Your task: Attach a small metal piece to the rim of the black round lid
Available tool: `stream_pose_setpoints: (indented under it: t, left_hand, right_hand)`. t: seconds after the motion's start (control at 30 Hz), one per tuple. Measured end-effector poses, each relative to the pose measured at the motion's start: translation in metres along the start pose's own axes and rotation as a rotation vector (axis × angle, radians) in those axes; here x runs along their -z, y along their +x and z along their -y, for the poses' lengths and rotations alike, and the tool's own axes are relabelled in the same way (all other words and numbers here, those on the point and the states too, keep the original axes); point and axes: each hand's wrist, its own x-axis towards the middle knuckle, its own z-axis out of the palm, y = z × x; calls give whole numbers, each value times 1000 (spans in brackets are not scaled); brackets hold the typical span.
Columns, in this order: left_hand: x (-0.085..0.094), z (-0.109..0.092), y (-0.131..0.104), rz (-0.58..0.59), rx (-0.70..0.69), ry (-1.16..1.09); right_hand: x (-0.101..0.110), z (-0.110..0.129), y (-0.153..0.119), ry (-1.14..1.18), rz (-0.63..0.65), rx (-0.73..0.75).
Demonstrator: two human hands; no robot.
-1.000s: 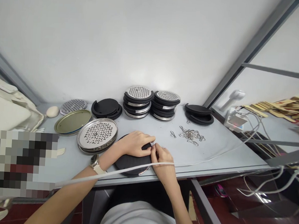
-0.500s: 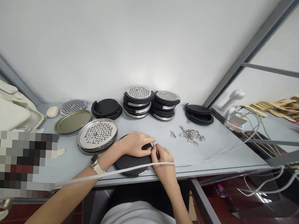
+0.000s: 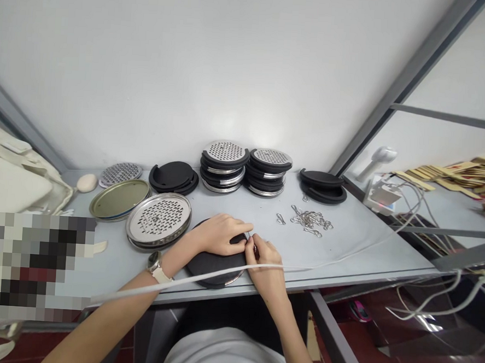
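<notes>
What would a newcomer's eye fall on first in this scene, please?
Probably the two hands at the near table edge: the left hand pressing down a black round disc, the right hand pinching something small at its rim. Behind them stand two stacks of black discs topped with perforated metal plates, and a heap of small metal clips lies to the right.

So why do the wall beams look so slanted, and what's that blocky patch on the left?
Head view: the wide lens bends straight lines, so the frame beam leans. The blocky patch is deliberate pixelation. Soft, even light; slight glare on the metal discs. Hands look sharp.
</notes>
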Motion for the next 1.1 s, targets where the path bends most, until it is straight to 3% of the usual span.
stream_pose_setpoints:
  t: [1.1]
  left_hand:
    - [1, -2, 2, 18, 23, -1]
  right_hand:
    - [-1, 1, 2, -103, -37, 63]
